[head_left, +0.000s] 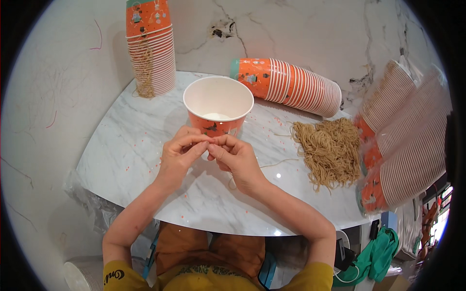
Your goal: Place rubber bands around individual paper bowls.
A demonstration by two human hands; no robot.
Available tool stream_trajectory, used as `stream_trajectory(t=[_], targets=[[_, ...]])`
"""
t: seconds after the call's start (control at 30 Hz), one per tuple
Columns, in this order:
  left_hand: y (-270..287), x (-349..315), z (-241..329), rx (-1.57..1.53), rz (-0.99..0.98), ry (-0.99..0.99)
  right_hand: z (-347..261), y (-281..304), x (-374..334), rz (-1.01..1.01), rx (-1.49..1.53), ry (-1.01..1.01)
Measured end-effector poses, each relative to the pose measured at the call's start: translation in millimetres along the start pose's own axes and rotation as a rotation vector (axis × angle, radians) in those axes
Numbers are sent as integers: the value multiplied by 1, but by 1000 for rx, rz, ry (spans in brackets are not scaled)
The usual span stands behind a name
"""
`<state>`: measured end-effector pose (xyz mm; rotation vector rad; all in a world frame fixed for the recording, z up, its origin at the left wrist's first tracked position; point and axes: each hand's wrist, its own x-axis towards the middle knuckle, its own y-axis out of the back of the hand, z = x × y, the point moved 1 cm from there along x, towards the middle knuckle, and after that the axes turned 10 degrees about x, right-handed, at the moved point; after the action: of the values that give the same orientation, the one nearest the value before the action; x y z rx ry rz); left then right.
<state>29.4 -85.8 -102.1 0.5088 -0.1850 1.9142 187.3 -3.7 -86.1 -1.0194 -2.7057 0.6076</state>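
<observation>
My left hand point(180, 151) and my right hand point(237, 157) meet fingertip to fingertip just in front of an orange paper bucket point(213, 127) with a white inside. Both are closed in a pinch, thumbs against forefingers. A thin tan string point(279, 162) trails out from under my right hand, with a small loop of it below the palm. What lies between the fingertips is too small to make out. The bucket stands upright, its mouth facing up, and holes show in its printed front wall.
A tall stack of nested buckets point(154, 63) stands at the back left; another stack point(296, 87) lies on its side behind. A heap of tan strings point(330, 153) sits on the right of the marble-patterned table point(128, 131). Plastic-wrapped bucket stacks point(412, 145) lean at the right edge. Orange specks dot the tabletop.
</observation>
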Motion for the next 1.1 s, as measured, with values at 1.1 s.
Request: stream_trajectory(t=[1.1], targets=[[-16,47,50,962,-50,-571,-5,29,15,248,-314,332]])
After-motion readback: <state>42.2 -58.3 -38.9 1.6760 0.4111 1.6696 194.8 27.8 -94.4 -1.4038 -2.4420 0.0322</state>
